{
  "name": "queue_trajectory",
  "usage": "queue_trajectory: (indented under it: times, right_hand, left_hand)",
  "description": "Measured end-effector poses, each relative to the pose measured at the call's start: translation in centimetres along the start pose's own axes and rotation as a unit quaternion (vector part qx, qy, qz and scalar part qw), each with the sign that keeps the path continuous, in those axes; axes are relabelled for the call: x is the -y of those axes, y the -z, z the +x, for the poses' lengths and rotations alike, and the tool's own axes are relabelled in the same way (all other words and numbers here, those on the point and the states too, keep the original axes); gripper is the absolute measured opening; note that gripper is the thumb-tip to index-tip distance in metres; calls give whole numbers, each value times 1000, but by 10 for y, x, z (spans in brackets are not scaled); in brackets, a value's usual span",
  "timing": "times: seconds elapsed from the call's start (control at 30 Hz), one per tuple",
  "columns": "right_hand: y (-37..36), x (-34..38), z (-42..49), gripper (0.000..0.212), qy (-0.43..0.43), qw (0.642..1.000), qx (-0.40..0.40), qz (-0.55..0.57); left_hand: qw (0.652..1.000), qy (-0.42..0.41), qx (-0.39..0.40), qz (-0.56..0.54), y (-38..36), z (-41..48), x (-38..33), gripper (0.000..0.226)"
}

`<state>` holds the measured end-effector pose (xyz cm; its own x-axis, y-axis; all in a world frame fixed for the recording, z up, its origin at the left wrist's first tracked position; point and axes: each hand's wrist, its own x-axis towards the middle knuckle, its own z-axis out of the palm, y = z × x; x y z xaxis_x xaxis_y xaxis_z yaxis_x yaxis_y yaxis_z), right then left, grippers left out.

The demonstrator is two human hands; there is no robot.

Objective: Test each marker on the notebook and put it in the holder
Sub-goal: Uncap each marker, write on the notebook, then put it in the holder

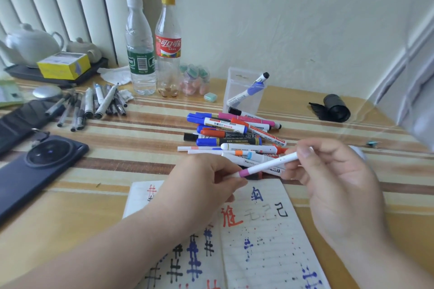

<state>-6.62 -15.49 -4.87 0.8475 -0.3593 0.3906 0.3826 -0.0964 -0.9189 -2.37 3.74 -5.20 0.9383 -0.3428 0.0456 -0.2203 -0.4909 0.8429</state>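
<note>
A thin white marker with a pink band (265, 165) is held above the open notebook (265, 237). My left hand (206, 180) pinches its pink-banded end, and my right hand (333, 176) grips the other end of the barrel. The notebook pages carry test marks in blue, black and red. Just beyond my hands lies a pile of markers (232, 134) in blue, red, pink and white. The clear plastic holder (244, 89) stands behind the pile with one blue-and-white marker (252, 88) leaning inside it.
Two plastic bottles (152, 49) stand at the back. A group of grey pens (94, 105) and a dark phone (35, 166) lie on the left. A teapot tray (47, 75) sits far left, a black roll (333, 108) at right, and a small jar (195, 80) beside the bottles.
</note>
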Motion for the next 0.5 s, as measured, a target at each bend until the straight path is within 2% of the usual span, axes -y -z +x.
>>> queue_trajectory:
  times: [0.1,0.17,0.23,0.27,0.33,0.37,0.5]
  right_hand:
    - [-3,9,3,18,2,1000,-14,6]
    - [-7,19,9,23,2,1000,-15,13]
    - [-9,32,20,24,30,999,-13,-11]
    - [-10,39,30,23,54,998,-14,-30]
    - [-13,49,54,23,103,992,-21,-68]
    - [-15,52,68,24,121,989,-28,-82]
    - [-28,42,131,23,155,978,-89,-103]
  left_hand:
    - [999,-12,-12,-36,1,-1,-1,24]
    - [999,-14,-13,-43,2,1,0,16]
    - [999,-14,-6,-44,2,2,3,5]
    - [999,-15,-1,-34,1,2,4,7]
    - [1000,-28,9,4,-1,3,7,36]
    - [999,-34,14,23,-2,4,7,42]
    - [997,-50,22,49,-2,3,6,46]
